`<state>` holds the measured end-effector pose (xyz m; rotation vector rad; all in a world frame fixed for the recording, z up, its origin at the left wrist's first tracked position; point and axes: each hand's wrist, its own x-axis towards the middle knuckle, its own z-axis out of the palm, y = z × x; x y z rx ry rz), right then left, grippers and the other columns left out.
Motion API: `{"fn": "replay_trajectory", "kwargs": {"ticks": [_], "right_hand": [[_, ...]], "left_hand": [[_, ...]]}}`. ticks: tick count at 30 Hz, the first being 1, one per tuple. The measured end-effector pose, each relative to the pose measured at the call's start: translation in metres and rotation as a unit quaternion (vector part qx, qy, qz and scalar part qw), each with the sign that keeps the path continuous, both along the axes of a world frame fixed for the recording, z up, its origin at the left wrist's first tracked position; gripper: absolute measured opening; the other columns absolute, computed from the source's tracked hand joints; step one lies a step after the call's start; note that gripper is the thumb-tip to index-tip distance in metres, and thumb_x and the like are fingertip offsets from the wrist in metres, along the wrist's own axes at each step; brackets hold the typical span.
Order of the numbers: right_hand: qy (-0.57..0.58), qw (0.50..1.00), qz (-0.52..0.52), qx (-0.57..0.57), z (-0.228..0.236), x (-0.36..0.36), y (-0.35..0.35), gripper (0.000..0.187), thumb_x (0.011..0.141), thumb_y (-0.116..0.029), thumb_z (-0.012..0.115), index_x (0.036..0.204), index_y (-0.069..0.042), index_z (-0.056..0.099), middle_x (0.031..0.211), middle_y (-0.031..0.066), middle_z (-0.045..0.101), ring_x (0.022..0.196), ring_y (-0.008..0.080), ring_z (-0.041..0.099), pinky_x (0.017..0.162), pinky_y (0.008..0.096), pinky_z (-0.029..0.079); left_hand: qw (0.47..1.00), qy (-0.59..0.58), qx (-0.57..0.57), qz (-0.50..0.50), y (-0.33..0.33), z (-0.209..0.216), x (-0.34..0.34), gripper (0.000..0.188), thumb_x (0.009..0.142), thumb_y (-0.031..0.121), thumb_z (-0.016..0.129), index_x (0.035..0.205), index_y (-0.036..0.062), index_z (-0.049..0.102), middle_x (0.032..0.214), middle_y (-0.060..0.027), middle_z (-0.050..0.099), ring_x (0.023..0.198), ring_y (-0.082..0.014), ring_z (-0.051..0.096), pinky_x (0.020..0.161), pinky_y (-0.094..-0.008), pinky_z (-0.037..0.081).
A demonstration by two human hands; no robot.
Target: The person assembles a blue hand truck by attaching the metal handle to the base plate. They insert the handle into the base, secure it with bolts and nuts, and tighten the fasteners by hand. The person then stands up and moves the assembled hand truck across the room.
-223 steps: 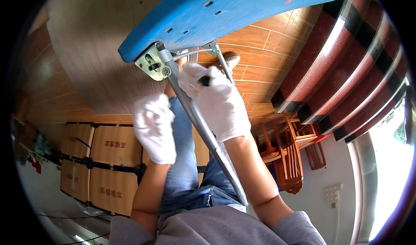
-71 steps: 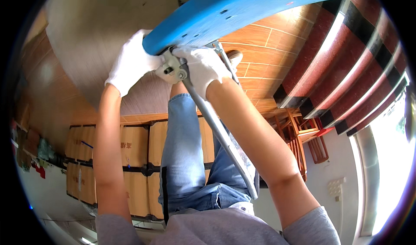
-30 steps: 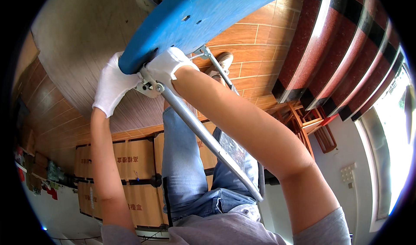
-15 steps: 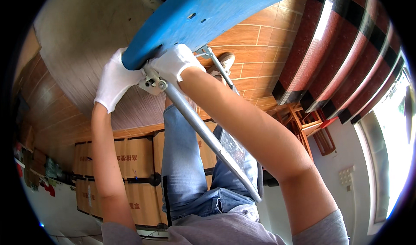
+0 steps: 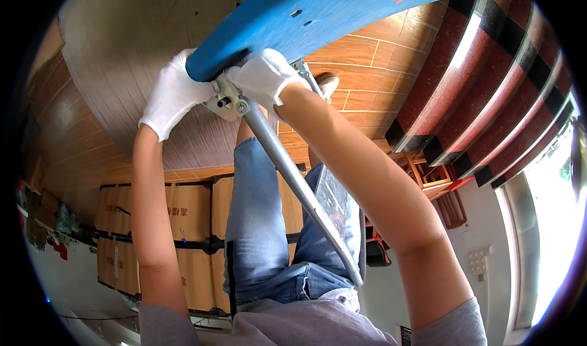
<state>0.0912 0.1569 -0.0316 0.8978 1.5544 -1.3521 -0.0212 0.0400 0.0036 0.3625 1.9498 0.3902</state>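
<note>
A blue platform cart deck [image 5: 324, 16] is tilted up in front of me, its rounded corner toward my hands. My left hand [image 5: 176, 94], in a white glove, is closed around that corner, fingertips partly hidden. My right hand [image 5: 264, 80], also gloved in white, is closed at the deck's edge beside the metal hinge bracket [image 5: 227, 98]; its fingers are mostly out of sight. From the bracket a silver tube handle [image 5: 293, 178] slants down across my legs toward my waist. A second bracket [image 5: 302, 69] shows beyond my right wrist.
Red and black stone steps [image 5: 471, 77] rise at the right. Stacked brown cartons [image 5: 189, 211] lie beyond my legs at the lower left. Wooden stools [image 5: 425, 172] stand by the white wall. Underfoot are wood-look tiles [image 5: 354, 65] and a grey-brown mat [image 5: 116, 58].
The deck, handle top and both hands have shifted slightly right and up in view. Both hands keep their hold on the cart.
</note>
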Motion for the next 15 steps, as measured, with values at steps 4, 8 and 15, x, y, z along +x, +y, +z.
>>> {"fn": "replay_trajectory", "kwargs": {"ticks": [4,8,15], "right_hand": [[-0.088,0.995,-0.031,0.026,0.016,-0.011,-0.001,0.034,0.079,-0.029,0.062,0.098,-0.003,0.069,0.103,0.0191,0.067,0.103,0.0298,0.063,0.087,0.0328,0.05],[-0.09,0.991,-0.031,0.09,0.037,-0.016,-0.001,0.03,0.078,-0.029,0.066,0.096,-0.005,0.07,0.102,0.0168,0.067,0.103,0.0289,0.063,0.086,0.0329,0.05],[-0.083,0.992,-0.094,-0.018,0.027,-0.007,0.015,0.032,0.076,-0.03,0.065,0.097,-0.006,0.07,0.103,0.0156,0.068,0.097,0.0288,0.065,0.083,0.0332,0.051]], "left_hand": [[1.0,-0.02,0.004,0.008,-0.001,-0.002,-0.002,0.049,0.065,0.011,0.073,0.111,0.0015,0.059,0.096,-0.0152,0.068,0.088,-0.0203,0.066,0.079,-0.0298,0.051],[1.0,-0.014,-0.013,0.003,0.005,0.001,0.001,0.051,0.066,0.005,0.072,0.114,-0.0022,0.058,0.098,-0.0123,0.067,0.088,-0.0196,0.065,0.082,-0.0294,0.052],[0.999,-0.032,-0.033,0.024,0.01,0.002,0.002,0.052,0.066,0.006,0.071,0.116,-0.0012,0.058,0.1,-0.0135,0.067,0.09,-0.019,0.065,0.081,-0.0287,0.051]]}}
